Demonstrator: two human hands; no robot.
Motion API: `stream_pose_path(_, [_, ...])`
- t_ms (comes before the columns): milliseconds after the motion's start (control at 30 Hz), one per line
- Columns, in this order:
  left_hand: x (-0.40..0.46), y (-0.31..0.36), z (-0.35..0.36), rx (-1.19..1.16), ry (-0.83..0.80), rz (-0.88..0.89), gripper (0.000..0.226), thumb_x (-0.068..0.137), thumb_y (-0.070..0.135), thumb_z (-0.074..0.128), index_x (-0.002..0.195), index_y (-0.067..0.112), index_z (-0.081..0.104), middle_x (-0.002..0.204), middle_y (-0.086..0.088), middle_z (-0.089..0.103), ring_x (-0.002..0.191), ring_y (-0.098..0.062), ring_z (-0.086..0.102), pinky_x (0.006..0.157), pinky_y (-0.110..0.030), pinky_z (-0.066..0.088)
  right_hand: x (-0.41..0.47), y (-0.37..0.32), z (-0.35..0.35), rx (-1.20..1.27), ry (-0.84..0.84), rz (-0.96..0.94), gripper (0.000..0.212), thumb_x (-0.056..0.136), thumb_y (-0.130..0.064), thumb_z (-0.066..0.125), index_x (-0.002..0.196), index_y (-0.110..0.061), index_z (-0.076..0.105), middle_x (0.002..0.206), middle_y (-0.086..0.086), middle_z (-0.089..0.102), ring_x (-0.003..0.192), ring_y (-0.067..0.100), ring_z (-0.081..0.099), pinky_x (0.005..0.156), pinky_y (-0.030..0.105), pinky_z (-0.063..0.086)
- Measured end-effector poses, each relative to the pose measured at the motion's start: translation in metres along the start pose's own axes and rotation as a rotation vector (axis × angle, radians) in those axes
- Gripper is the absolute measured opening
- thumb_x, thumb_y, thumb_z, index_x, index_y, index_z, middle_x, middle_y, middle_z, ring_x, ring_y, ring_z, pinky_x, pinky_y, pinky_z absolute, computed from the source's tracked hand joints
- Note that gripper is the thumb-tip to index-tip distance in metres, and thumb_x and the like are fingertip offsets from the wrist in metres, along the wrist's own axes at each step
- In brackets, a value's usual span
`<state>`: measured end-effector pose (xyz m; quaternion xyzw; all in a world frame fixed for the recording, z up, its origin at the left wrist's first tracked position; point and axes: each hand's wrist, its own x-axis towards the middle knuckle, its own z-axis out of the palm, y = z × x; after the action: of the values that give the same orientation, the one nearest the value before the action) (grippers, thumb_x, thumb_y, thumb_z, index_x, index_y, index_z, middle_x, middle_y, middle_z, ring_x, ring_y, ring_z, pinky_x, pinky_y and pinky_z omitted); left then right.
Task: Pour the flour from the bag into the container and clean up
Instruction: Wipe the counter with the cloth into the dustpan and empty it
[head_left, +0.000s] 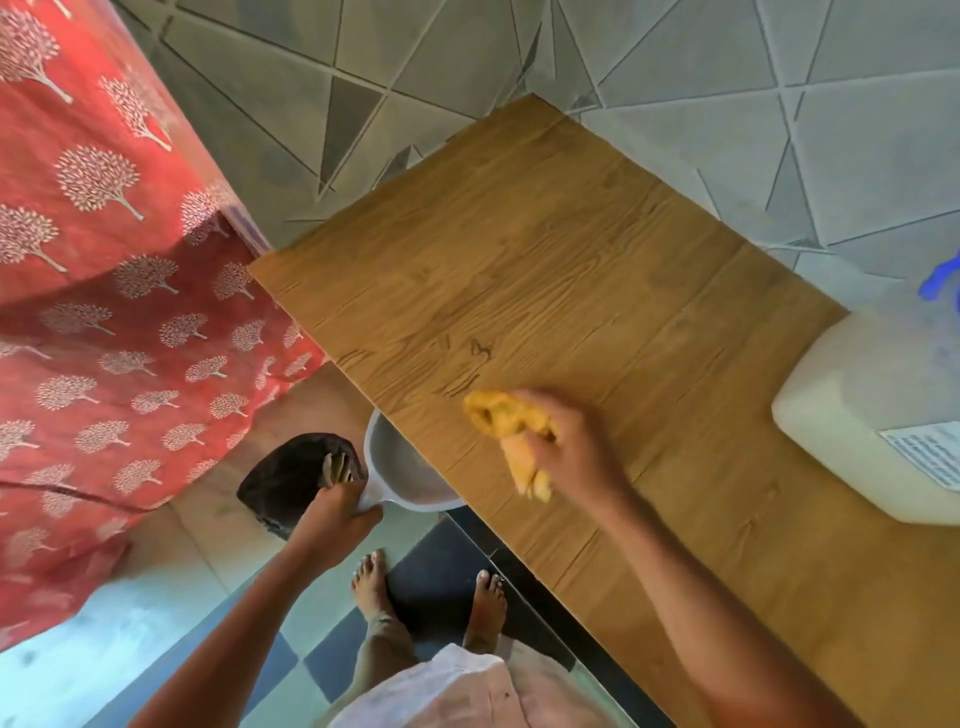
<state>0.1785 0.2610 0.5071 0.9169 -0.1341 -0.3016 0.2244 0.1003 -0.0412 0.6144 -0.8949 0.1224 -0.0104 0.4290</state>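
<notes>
At the near edge of the table (571, 249), the right hand (576, 447) is bunched around a yellow cloth (506, 415), which rests on the wood just inside that edge. Below the edge and tucked partly under it, the left hand (337, 512) grips the handle of a grey dustpan (410, 467), its open mouth facing the tabletop. The pan lies to the left of the cloth, so I'd judge the next wipe must run leftward and off the edge to drop anything into it. Well along the table to the right stands the flour container (872, 415), white and full-looking. I see no flour bag.
</notes>
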Motion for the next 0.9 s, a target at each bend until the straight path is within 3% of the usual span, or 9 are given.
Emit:
stream_pose_path(67, [-0.001, -0.001, 0.006, 0.009, 0.001, -0.003, 0.015, 0.093, 0.020, 0.069, 0.105, 0.011, 0.071, 0.083, 0.003, 0.064, 0.069, -0.007, 0.059, 0.057, -0.015, 0.037, 0.029, 0.021, -0.046, -0.171, 0.222, -0.060, 0.050, 0.084, 0.003, 0.064, 0.131, -0.013, 0.064, 0.130, 0.009, 0.063, 0.111, 0.024, 0.062, 0.092, 0.023, 0.051])
stream_pose_path(133, [-0.002, -0.003, 0.013, 0.003, 0.001, -0.004, 0.014, 0.093, 0.020, 0.070, 0.105, 0.012, 0.070, 0.081, 0.006, 0.064, 0.069, -0.005, 0.059, 0.057, -0.014, 0.037, 0.068, 0.051, -0.096, -0.432, 0.394, -0.047, 0.050, 0.079, 0.003, 0.065, 0.127, -0.014, 0.065, 0.130, 0.009, 0.062, 0.111, 0.031, 0.062, 0.091, 0.037, 0.052])
stream_pose_path(267, [-0.006, -0.001, 0.025, -0.010, 0.017, 0.015, 0.007, 0.092, 0.018, 0.072, 0.098, 0.018, 0.068, 0.078, 0.007, 0.063, 0.067, -0.005, 0.061, 0.056, -0.015, 0.037, 0.141, 0.130, -0.173, -0.663, 0.517, 0.186, 0.046, 0.088, 0.002, 0.058, 0.132, -0.007, 0.057, 0.133, 0.023, 0.054, 0.113, 0.045, 0.059, 0.092, 0.048, 0.049])
stream_pose_path(400, [-0.011, 0.000, 0.038, -0.011, 0.030, 0.020, 0.010, 0.091, 0.018, 0.073, 0.094, 0.026, 0.067, 0.081, 0.008, 0.068, 0.068, -0.003, 0.062, 0.057, -0.016, 0.040, 0.181, 0.181, -0.182, -0.575, 0.450, 0.427, 0.043, 0.098, -0.010, 0.049, 0.141, -0.009, 0.046, 0.140, 0.026, 0.047, 0.126, 0.045, 0.050, 0.104, 0.048, 0.043])
stream_pose_path(467, [-0.011, -0.001, 0.043, -0.001, 0.031, 0.016, 0.005, 0.091, 0.020, 0.072, 0.091, 0.024, 0.070, 0.078, 0.009, 0.069, 0.064, -0.003, 0.063, 0.055, -0.017, 0.041, 0.187, 0.178, -0.163, -0.555, 0.406, 0.424, 0.045, 0.099, -0.011, 0.050, 0.144, -0.011, 0.045, 0.142, 0.024, 0.047, 0.127, 0.044, 0.049, 0.103, 0.049, 0.043])
stream_pose_path(667, [-0.015, 0.001, 0.046, -0.008, 0.039, 0.041, 0.002, 0.093, 0.021, 0.070, 0.094, 0.023, 0.070, 0.082, 0.006, 0.070, 0.068, -0.007, 0.065, 0.060, -0.023, 0.048, 0.096, 0.088, -0.038, -0.578, 0.168, -0.002, 0.057, 0.085, -0.005, 0.062, 0.140, -0.017, 0.053, 0.138, 0.018, 0.056, 0.105, 0.045, 0.064, 0.082, 0.050, 0.056])
stream_pose_path(767, [-0.020, 0.004, 0.048, -0.005, 0.040, 0.043, 0.001, 0.093, 0.021, 0.070, 0.093, 0.022, 0.069, 0.082, 0.005, 0.069, 0.070, -0.008, 0.065, 0.060, -0.024, 0.048, 0.009, 0.038, 0.029, -0.417, 0.020, -0.182, 0.053, 0.086, -0.009, 0.063, 0.137, -0.022, 0.056, 0.136, 0.009, 0.061, 0.110, 0.033, 0.066, 0.086, 0.051, 0.057])
stream_pose_path(833, [-0.023, 0.005, 0.047, 0.006, 0.041, 0.044, 0.002, 0.093, 0.022, 0.070, 0.094, 0.022, 0.070, 0.084, 0.005, 0.070, 0.071, -0.008, 0.065, 0.065, -0.030, 0.054, -0.026, 0.016, 0.040, -0.263, -0.074, -0.235, 0.049, 0.088, -0.007, 0.060, 0.136, -0.017, 0.058, 0.136, 0.009, 0.061, 0.115, 0.028, 0.064, 0.087, 0.045, 0.059])
stream_pose_path(900, [-0.027, 0.005, 0.046, 0.003, 0.043, 0.037, 0.005, 0.093, 0.024, 0.070, 0.097, 0.021, 0.071, 0.087, 0.004, 0.071, 0.073, -0.009, 0.066, 0.069, -0.033, 0.058, -0.032, 0.013, 0.023, -0.233, -0.012, -0.259, 0.044, 0.089, -0.010, 0.056, 0.133, -0.014, 0.062, 0.130, 0.011, 0.064, 0.104, 0.026, 0.069, 0.076, 0.039, 0.063])
